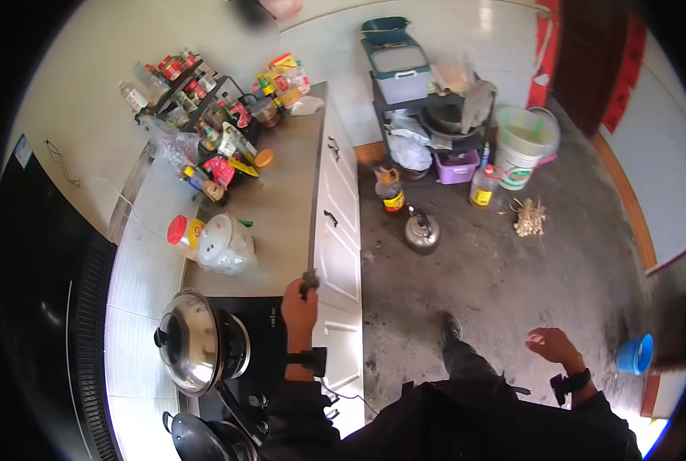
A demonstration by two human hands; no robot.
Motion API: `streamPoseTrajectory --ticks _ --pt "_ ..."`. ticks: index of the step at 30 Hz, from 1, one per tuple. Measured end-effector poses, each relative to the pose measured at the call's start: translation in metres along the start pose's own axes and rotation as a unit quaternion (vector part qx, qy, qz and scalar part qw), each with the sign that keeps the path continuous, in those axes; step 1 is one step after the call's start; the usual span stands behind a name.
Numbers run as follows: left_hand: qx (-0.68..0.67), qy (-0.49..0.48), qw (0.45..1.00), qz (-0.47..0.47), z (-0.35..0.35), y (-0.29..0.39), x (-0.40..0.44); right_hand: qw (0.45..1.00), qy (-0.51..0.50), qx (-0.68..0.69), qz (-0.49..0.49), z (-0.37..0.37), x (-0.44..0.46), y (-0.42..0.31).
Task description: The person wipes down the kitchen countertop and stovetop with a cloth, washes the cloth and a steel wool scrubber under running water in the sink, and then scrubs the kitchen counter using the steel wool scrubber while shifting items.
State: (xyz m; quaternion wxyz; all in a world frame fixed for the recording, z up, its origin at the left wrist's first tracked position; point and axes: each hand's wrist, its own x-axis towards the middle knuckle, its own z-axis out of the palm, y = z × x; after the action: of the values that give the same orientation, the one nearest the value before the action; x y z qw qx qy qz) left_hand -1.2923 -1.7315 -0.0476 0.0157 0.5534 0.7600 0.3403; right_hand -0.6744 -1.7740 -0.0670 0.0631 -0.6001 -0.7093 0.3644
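My left hand (300,306) is closed on a small dark grey crumpled wad (309,284), which could be a scouring pad. It is over the front edge of the countertop (285,184), beside the black stove (262,323). On the stove stands a steel pan with a domed lid (187,342); a second dark pan (197,439) is nearer to me. My right hand (556,346) hangs over the floor with its fingers loosely apart, holding nothing. Farther along the counter are a white tub (226,246) and a red-lidded jar (184,234).
Bottles and packets crowd a rack (197,100) at the counter's back. A kettle (422,230), oil bottles (390,192), garlic-like bulbs (529,217) and white buckets (518,150) stand on the floor by a loaded shelf (431,104). A blue bucket (635,354) is to the right.
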Motion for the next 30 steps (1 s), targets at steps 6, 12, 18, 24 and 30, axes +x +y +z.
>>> streamPoseTrajectory --ticks 6,12,18,24,30 --pt "0.174 0.002 0.980 -0.093 0.001 -0.054 0.051 0.992 -0.017 -0.100 -0.075 -0.100 0.138 -0.032" --pt "0.223 -0.027 0.970 -0.094 0.074 -0.081 0.092 0.982 -0.053 -0.037 -0.177 -0.119 0.261 -0.141" --pt "0.174 0.009 0.982 -0.069 0.122 -0.087 0.203 0.950 -0.164 -0.057 -0.258 -0.058 0.364 -0.267" --pt "0.273 -0.044 0.934 -0.227 0.114 -0.156 0.306 0.910 -0.233 -0.069 -0.336 -0.012 0.441 -0.378" --pt "0.308 -0.035 0.931 -0.193 0.143 -0.166 0.317 0.918 -0.267 -0.050 -0.288 0.019 0.522 -0.425"
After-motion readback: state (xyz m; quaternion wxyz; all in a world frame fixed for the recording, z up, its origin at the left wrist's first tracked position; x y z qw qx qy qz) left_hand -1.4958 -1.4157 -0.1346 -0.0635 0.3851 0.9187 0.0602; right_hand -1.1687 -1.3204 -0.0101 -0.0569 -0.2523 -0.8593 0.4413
